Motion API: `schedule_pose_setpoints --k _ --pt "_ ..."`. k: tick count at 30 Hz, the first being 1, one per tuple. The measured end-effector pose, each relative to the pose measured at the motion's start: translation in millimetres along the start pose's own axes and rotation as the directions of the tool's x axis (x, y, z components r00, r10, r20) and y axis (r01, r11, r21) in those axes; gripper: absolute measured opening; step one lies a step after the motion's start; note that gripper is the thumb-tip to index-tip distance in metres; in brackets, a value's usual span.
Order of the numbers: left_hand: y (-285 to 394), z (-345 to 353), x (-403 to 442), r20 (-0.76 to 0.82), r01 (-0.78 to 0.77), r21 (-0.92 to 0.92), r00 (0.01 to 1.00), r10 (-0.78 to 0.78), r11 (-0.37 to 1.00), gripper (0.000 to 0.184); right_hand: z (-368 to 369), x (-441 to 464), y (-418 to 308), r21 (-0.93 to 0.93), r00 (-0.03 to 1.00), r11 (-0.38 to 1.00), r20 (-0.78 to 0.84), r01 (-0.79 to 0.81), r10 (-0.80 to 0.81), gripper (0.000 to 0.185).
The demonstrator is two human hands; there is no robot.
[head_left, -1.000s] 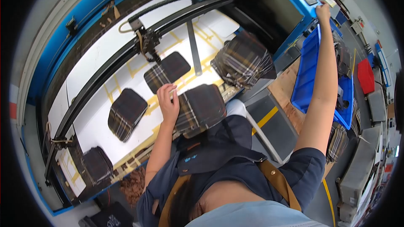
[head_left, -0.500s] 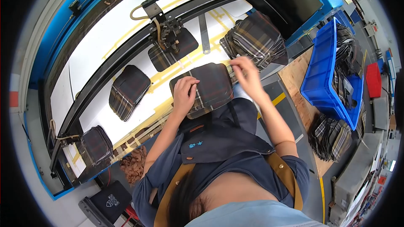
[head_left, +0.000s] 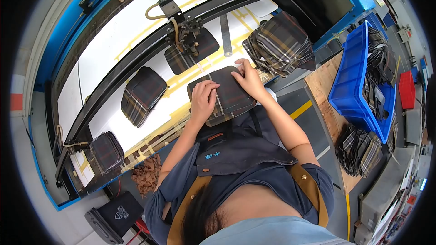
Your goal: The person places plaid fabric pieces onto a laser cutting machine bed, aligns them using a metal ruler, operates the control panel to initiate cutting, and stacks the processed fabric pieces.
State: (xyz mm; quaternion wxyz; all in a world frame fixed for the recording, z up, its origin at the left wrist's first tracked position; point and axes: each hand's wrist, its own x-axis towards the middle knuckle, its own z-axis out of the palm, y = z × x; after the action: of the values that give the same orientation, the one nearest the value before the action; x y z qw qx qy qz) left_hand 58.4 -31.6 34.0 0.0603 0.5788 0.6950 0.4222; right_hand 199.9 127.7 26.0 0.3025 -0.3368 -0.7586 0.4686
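Observation:
A dark plaid fabric panel [head_left: 229,97] with rounded corners lies at the table's front edge, apparently on top of others like it. My left hand [head_left: 204,100] rests on its left part, fingers laid over the cloth. At the panel's upper right edge is my right hand [head_left: 249,80], its thumb on the cloth and its fingers spread away from the thumb. Just beyond, another plaid panel [head_left: 181,61] lies under the machine's head [head_left: 187,38]. To the right is a tall stack of plaid panels [head_left: 279,43].
A black gantry rail [head_left: 122,61] crosses the white table [head_left: 102,79]. More plaid stacks sit at the left, one in the middle [head_left: 143,95] and one near the corner [head_left: 106,152]. A blue crate [head_left: 349,79] of fabric pieces stands on a wooden board [head_left: 323,79] at right.
My right hand has moved left and inward, from beside the large stack to the panel's upper right edge. My left hand stays on the panel. The view has shifted slightly.

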Motion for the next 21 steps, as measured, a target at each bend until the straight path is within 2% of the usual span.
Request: schedule_pose_setpoints --k 1,4,7,8,11,12,15,18,21 --pt "0 0 0 0.003 0.011 -0.007 1.000 -0.011 1.000 0.014 2 0 6 0.057 1.000 0.998 0.019 -0.023 0.021 0.022" --pt "-4 0 -1 -0.033 0.057 -0.107 0.998 -0.061 0.993 0.014 5 1 18 -0.080 0.999 0.996 0.005 0.042 -0.041 0.020" --pt "-7 -2 0 -0.040 0.198 -0.290 0.975 -0.219 0.936 0.014 -1 2 3 -0.112 0.998 0.993 0.060 -0.021 0.028 0.017" --pt "-7 -4 2 -0.050 0.197 -0.274 0.975 -0.219 0.941 0.015 -1 2 3 -0.120 0.999 0.993 0.049 -0.013 0.019 0.016" --pt "-13 -4 2 0.024 0.333 -0.397 0.935 -0.353 0.855 0.016 4 0 6 -0.151 0.999 0.988 -0.004 0.044 -0.045 0.014" --pt "-9 -4 4 0.000 0.332 -0.353 0.935 -0.355 0.875 0.014 7 -1 8 -0.168 0.996 0.983 -0.034 0.077 -0.084 0.015" --pt "-8 -3 6 -0.025 0.139 -0.086 0.990 -0.142 0.986 0.012 9 -3 4 -0.226 0.987 0.967 -0.076 0.120 -0.140 0.015" --pt "-6 -3 7 -0.030 0.080 -0.038 0.996 -0.082 0.996 0.009 11 -3 4 -0.263 0.983 0.956 -0.091 0.129 -0.158 0.014" --pt "-6 -3 7 -0.020 0.088 -0.027 0.996 -0.088 0.996 0.009 11 -2 4 -0.276 0.981 0.952 -0.108 0.129 -0.164 0.014"
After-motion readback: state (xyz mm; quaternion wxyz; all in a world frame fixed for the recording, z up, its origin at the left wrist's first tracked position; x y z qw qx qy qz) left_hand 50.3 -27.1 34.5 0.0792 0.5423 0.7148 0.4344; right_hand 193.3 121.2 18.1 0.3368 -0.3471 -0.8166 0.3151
